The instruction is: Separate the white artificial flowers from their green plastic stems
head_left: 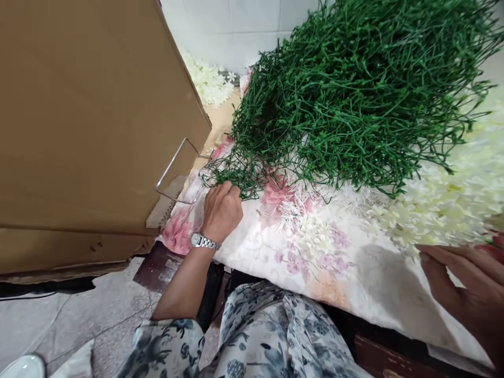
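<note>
My left hand (pixel 223 211), with a metal watch (pixel 205 241) on the wrist, is closed at the edge of a small tangle of green plastic stems (pixel 240 178). Its fingers curl down onto the stems, and the fingertips are hidden. Off to the right, my right hand (pixel 466 275) has thumb and fingers drawn together beside a heap of cream artificial flower heads (pixel 441 205); whatever lies between the fingertips is too small to make out. A large heap of green stems (pixel 354 100) fills the back, and loose white flower pieces (pixel 295 205) lie in front of it.
A tall cardboard box (pixel 90 121) stands at the left, with a bent metal wire frame (pixel 173 163) beside it. More cream flowers (pixel 210 81) lie behind the box. A floral cloth (pixel 252 252) covers the table. White tiled wall (pixel 252 31) rises at the back.
</note>
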The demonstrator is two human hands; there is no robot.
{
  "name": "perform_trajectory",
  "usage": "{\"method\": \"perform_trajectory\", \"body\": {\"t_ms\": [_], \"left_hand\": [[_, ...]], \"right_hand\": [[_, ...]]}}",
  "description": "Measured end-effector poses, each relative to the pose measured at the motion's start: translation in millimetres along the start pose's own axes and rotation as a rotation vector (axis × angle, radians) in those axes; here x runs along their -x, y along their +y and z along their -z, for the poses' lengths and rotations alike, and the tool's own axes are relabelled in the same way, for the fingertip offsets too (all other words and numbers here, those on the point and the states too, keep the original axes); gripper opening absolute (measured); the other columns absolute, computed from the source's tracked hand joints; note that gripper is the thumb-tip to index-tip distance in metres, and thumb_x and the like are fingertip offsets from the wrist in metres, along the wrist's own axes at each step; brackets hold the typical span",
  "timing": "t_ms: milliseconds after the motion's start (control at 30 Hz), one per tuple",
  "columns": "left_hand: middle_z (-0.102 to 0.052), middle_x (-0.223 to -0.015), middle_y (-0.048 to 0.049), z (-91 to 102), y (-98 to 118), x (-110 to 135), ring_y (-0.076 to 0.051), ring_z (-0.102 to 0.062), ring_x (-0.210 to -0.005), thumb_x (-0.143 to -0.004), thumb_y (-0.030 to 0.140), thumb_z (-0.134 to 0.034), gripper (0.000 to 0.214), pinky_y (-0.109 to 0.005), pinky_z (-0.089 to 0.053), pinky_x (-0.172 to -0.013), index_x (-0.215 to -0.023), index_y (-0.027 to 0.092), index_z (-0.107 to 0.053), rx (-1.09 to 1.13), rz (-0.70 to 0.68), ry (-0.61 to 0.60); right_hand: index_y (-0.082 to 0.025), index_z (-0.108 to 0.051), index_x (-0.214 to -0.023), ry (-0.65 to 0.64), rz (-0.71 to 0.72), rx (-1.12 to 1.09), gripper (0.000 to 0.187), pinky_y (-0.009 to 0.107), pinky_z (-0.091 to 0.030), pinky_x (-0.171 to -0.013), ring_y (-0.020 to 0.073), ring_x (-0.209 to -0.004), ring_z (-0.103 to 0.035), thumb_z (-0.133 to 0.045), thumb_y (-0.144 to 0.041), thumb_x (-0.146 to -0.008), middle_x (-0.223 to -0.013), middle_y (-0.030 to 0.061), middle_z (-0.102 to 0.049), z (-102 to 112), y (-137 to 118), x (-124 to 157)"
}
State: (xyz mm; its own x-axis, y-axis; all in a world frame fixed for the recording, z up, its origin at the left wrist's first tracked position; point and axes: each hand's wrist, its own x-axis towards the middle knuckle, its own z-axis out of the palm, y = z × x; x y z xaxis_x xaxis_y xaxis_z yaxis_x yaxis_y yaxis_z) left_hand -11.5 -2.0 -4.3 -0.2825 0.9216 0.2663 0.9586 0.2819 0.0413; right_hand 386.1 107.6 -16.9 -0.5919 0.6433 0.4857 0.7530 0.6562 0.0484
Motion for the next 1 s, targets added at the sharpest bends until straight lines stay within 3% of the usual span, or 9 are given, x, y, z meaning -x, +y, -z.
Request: {"method": "perform_trajectory", "body": {"t_ms": [100,267,433,533,633,733,833,900,1000], "left_hand": [[-0.055,-0.073,-0.0026,3.1,-6.8,9.6,-0.015,-0.054,-0.07,-0.079,0.012,-0.047,0.013,-0.027,-0.041,-0.065,-0.069,0.018,-0.053,0.209,0.072,0.121],[-0.057,-0.074,-0.0016,10.0,-8.0,30.9,-0.011,-0.053,-0.068,-0.08,0.011,-0.05,0.008,-0.023,-0.042,-0.064,-0.077,0.017,-0.054,0.491,0.04,0.345],[-0.054,-0.069,-0.0005,14.2,-5.7,42.0,-0.011,-0.05,-0.064,-0.079,0.008,-0.048,0.011,-0.023,-0.041,-0.062,-0.073,0.017,-0.052,0.513,0.046,0.227],[-0.056,-0.074,-0.0029,18.3,-5.0,49.1,-0.013,-0.053,-0.07,-0.079,0.007,-0.047,0.011,-0.024,-0.042,-0.065,-0.077,0.016,-0.054,0.565,-0.051,0.119],[-0.058,-0.078,-0.0049,20.5,-0.3,56.9,-0.014,-0.056,-0.075,-0.079,0.006,-0.047,0.013,-0.026,-0.044,-0.068,-0.079,0.016,-0.055,0.597,-0.137,0.114],[-0.06,-0.08,-0.006,20.7,8.3,62.1,-0.015,-0.057,-0.076,-0.077,0.005,-0.049,0.014,-0.027,-0.045,-0.068,-0.08,0.017,-0.056,0.57,-0.262,0.169],[-0.062,-0.083,-0.0078,20.4,16.6,63.5,-0.016,-0.056,-0.074,-0.074,0.003,-0.051,0.018,-0.029,-0.045,-0.066,-0.084,0.017,-0.057,0.488,-0.413,0.23],[-0.063,-0.086,-0.0087,19.6,21.1,63.7,-0.017,-0.056,-0.075,-0.072,0.002,-0.053,0.023,-0.03,-0.045,-0.066,-0.089,0.018,-0.057,0.451,-0.516,0.268],[-0.062,-0.09,-0.0089,16.9,29.3,66.8,-0.019,-0.057,-0.082,-0.071,0.003,-0.057,0.031,-0.033,-0.047,-0.071,-0.097,0.019,-0.057,0.513,-0.443,0.399]], "right_hand": [[-0.035,-0.061,-0.08,0.004,0.198,-0.055,0.016,0.029,-0.05,-0.065,0.0147,-0.066,-0.067,-0.069,-0.029,-0.068,-0.072,-0.001,-0.072,-0.1,-1.0,-3.4],[-0.041,-0.061,-0.079,0.119,0.209,-0.139,0.01,0.035,-0.048,-0.056,0.0181,-0.057,-0.065,-0.057,-0.033,-0.074,-0.065,0.0036,-0.069,3.4,-15.8,-14.5],[-0.034,-0.06,-0.098,0.057,0.293,-0.201,0.023,0.032,-0.051,-0.051,0.0165,-0.06,-0.066,-0.06,-0.026,-0.076,-0.072,0.0026,-0.069,14.3,-53.7,-35.7],[-0.026,-0.058,-0.103,-0.029,0.352,-0.365,0.028,0.029,-0.053,-0.059,0.0159,-0.067,-0.065,-0.062,-0.018,-0.076,-0.08,0.0045,-0.068,17.2,-78.6,-50.1],[-0.02,-0.058,-0.101,-0.083,0.358,-0.534,0.027,0.028,-0.053,-0.067,0.0154,-0.074,-0.064,-0.061,-0.011,-0.075,-0.085,0.0065,-0.067,17.6,-107.1,-66.5],[-0.016,-0.059,-0.102,-0.164,0.238,-0.708,0.021,0.026,-0.051,-0.063,0.0144,-0.072,-0.063,-0.055,-0.017,-0.081,-0.079,0.0059,-0.066,16.9,-138.7,-82.5],[-0.016,-0.06,-0.097,-0.431,-0.014,-0.992,0.017,0.021,-0.045,-0.052,0.0092,-0.056,-0.058,-0.053,-0.026,-0.084,-0.067,-0.0003,-0.065,15.0,-163.1,-91.8],[-0.017,-0.061,-0.08,-0.591,-0.184,-1.207,0.016,0.019,-0.043,-0.049,0.0069,-0.051,-0.054,-0.049,-0.026,-0.086,-0.059,-0.0027,-0.061,14.1,-170.8,-91.9],[-0.017,-0.059,-0.068,-0.651,-0.393,-1.458,0.022,0.017,-0.042,-0.048,0.0054,-0.048,-0.05,-0.048,-0.025,-0.085,-0.054,-0.0033,-0.058,15.2,-171.8,-83.2]]}}
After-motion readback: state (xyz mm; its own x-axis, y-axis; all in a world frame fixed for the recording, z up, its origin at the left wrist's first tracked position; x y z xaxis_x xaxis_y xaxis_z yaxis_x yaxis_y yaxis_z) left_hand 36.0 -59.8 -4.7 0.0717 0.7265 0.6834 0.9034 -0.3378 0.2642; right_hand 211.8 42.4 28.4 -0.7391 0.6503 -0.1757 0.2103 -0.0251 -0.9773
